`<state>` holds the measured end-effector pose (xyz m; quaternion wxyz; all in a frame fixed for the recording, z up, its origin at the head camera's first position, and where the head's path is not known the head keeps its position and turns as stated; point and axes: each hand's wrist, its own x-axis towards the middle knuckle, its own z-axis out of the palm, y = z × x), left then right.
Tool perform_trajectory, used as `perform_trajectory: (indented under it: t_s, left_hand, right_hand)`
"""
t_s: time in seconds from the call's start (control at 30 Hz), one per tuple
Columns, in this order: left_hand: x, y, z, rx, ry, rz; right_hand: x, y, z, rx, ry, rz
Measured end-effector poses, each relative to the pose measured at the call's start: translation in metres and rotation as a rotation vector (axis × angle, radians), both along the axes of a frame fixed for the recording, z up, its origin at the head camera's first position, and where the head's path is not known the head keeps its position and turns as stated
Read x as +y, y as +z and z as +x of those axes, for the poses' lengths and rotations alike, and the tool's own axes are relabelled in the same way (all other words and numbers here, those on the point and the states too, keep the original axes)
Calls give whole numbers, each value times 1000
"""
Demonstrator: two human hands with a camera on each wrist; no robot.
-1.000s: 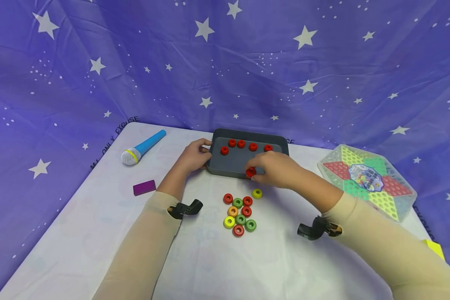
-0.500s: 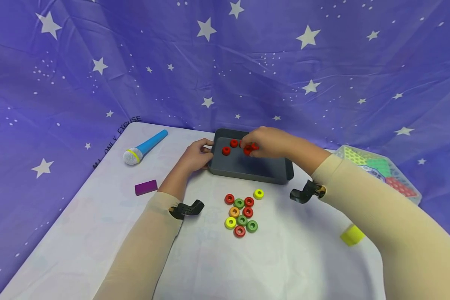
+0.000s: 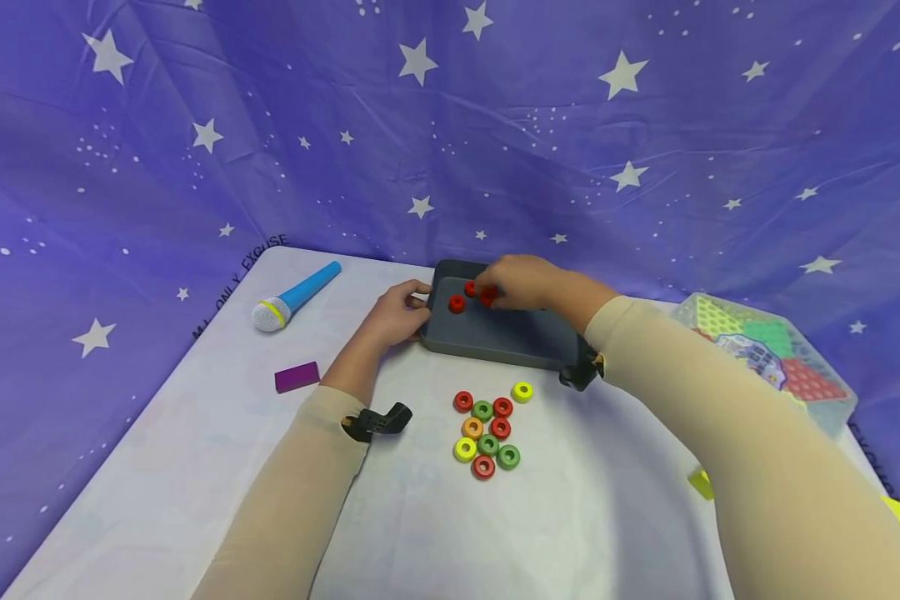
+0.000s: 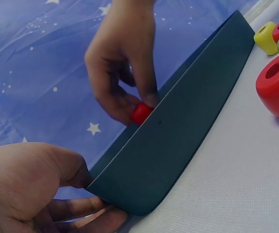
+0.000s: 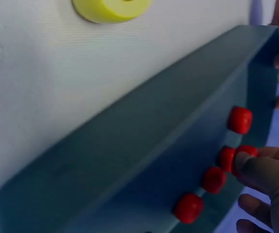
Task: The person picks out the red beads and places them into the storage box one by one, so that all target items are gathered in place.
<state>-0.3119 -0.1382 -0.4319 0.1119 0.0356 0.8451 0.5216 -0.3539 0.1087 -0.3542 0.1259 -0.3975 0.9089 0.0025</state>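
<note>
Right now a red bead [image 3: 487, 295] sits pinched between the thumb and fingers of the right hand [image 3: 521, 282], low over the far left part of the dark tray [image 3: 510, 340], just beside the red beads [image 5: 212, 178] already lying in a line along the far wall. The left hand [image 3: 396, 315] grips the tray's near left corner, thumb over the rim and fingers curled beneath, as the left wrist view shows.

To do this step well, I judge the bead should be lowered until it touches the tray floor before the fingers let go, so it does not roll or knock its neighbours out of the line. The left hand is best kept firm on the corner so the tray does not slide on the cloth.

On the bench [image 3: 195, 467] in front of the tray lies a cluster of loose beads [image 3: 487, 433], red, green, yellow and orange. A toy microphone [image 3: 294, 297] and a purple block [image 3: 297, 377] lie to the left, a hexagonal game board [image 3: 765, 354] to the right.

Printed along the bench cloth's far left edge I can read "ONLY EXCUSE" [image 3: 242, 271]; the letters before it are unclear.
</note>
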Motion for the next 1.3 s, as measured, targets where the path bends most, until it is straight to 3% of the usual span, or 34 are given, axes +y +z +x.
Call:
perform_trajectory:
  t_s: [0.27, 0.53, 0.67, 0.83, 0.97, 1.07, 1.17, 1.3]
  left_hand:
    - [1, 1, 1, -6, 8, -7]
    - [2, -2, 3, -5, 7, 13]
    - [2, -2, 4, 1, 4, 20]
    - [1, 0, 3, 10, 8, 26]
    - [1, 0, 2, 8, 5, 22]
    - [1, 0, 1, 6, 3, 20]
    - [1, 0, 1, -1, 2, 23]
    - [1, 0, 1, -4, 2, 24]
  right_hand:
    - [0, -23, -2, 28, 20, -25]
    - [0, -32, 1, 32, 2, -7]
    - [2, -21, 1, 41, -6, -46]
    - [7, 9, 6, 68, -44, -107]
    - [14, 32, 24, 68, -71, -170]
    - [20, 37, 45, 60, -64, -221]
    - [26, 31, 70, 20, -44, -251]
    - [32, 10, 106, -51, -23, -248]
